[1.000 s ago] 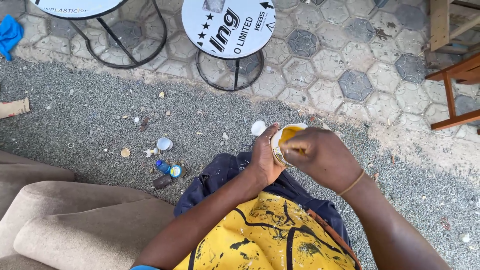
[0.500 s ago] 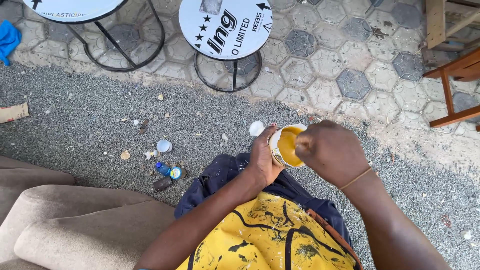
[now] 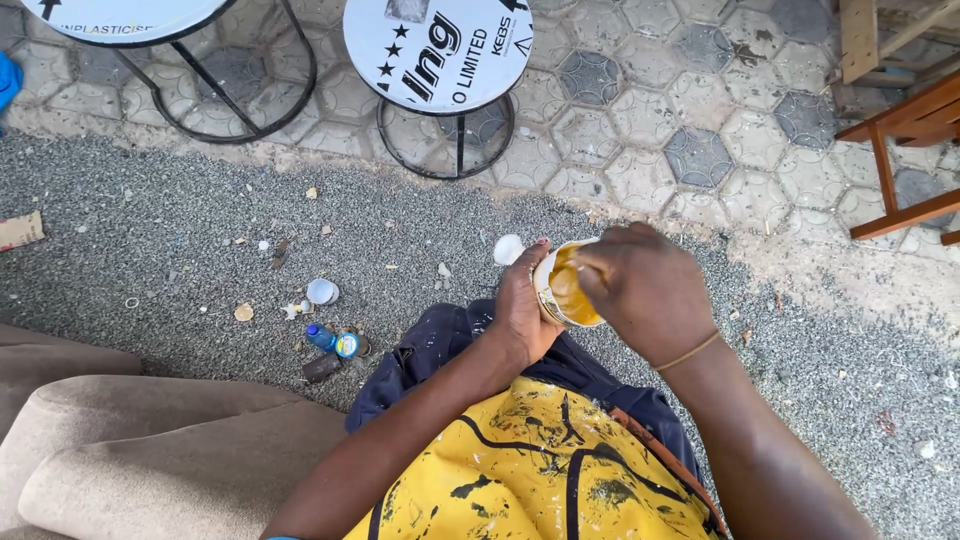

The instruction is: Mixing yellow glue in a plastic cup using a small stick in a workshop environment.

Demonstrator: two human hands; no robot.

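Note:
My left hand (image 3: 524, 310) grips a small white pot of yellow paste (image 3: 562, 290), tilted so its open mouth faces me. My right hand (image 3: 648, 290) is over the pot with its fingers pinched at the rim, dipping into the yellow contents; whatever it pinches is hidden by the fingers. A thin band circles my right wrist. Both hands are held above my lap, over a yellow paint-marked garment (image 3: 540, 470) and dark blue cloth (image 3: 440, 345).
Grey gravel ground lies ahead with a small blue bottle (image 3: 332, 341), a white cap (image 3: 322, 291) and a white lid (image 3: 508, 249). Two round white stools (image 3: 440, 45) stand on hexagonal paving. Wooden furniture legs (image 3: 900, 140) are at right, a beige cushioned seat (image 3: 150, 450) at left.
The pot has tilted more toward me, showing its yellow inside. My right hand has shifted from covering the pot to its right rim. The view has moved slightly.

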